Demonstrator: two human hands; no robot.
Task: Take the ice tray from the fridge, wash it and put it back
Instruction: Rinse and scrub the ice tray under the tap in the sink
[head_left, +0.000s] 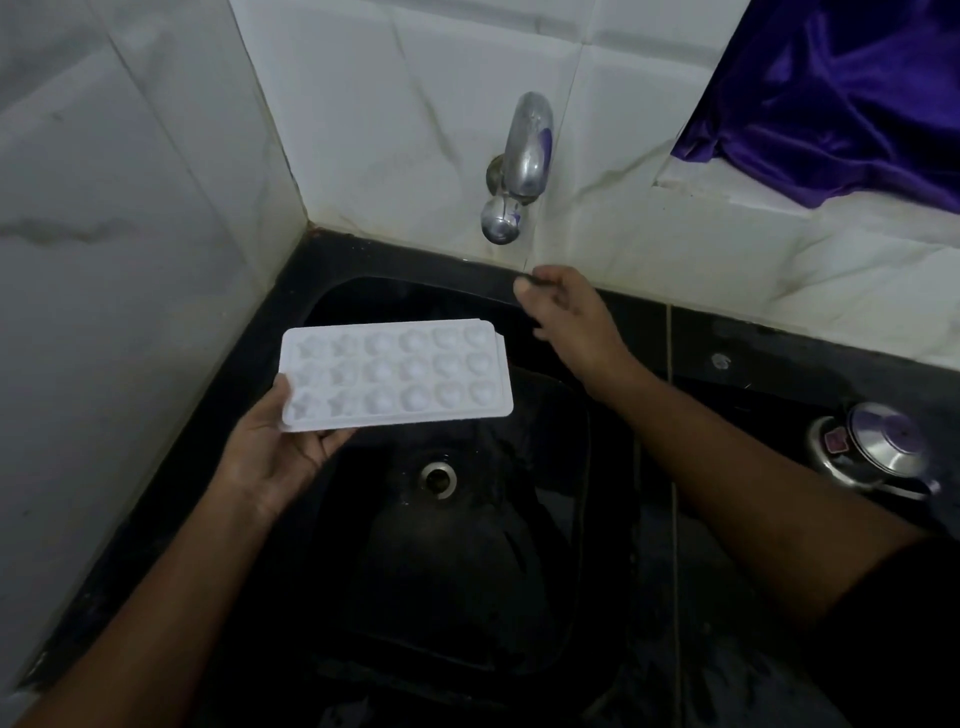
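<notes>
— Over the black sink (467, 571), where is the ice tray (397, 374)?
— Held level above the basin. The left grip (275, 447) holds its left end, thumb on the rim.
— And the right grip (569, 317)?
— Empty, with fingers loosely bent, just below the tap (527, 150). I see no water running.
— Progress?
— The tray is out of the fridge. By my judgement, washing and returning it remain.
— Anything unclear?
— The right fingertips are blurred, the fridge is out of view, and I cannot tell what the cells contain.

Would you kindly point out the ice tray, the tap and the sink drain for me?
ice tray (397, 374), head view, middle of its moulded top face.
tap (527, 150), head view, on its chrome spout body.
sink drain (439, 478), head view, centre of its metal ring.
</notes>
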